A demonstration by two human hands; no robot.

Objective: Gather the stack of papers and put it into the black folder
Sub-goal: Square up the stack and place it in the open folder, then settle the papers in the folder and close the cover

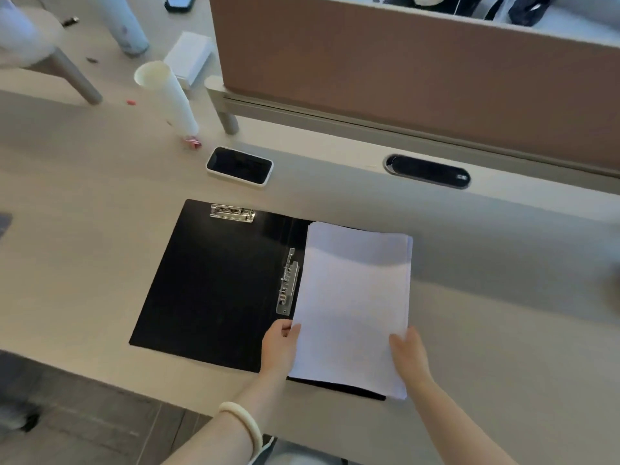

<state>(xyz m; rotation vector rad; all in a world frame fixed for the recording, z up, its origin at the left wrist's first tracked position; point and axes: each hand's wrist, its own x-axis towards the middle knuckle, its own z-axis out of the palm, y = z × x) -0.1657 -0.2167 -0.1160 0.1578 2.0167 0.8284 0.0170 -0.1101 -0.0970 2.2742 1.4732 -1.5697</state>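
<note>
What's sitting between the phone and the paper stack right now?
In the head view, between the phone and the paper stack lie bare desk and the black folder's top edge; its top clip sits just left.

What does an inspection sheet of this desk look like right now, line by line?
Surface: pale desk, mostly bare around the work.
Job's things: black folder lies open; stack of papers rests on its right half, beside the spine clip.
Clutter: phone face up behind the folder; white paper roll; white box.
Grips: left hand holds the stack's left edge; right hand holds its right edge.
Cables: nothing seen; a cable grommet sits closed.
Surroundings: brown divider panel; grey floor.
</note>
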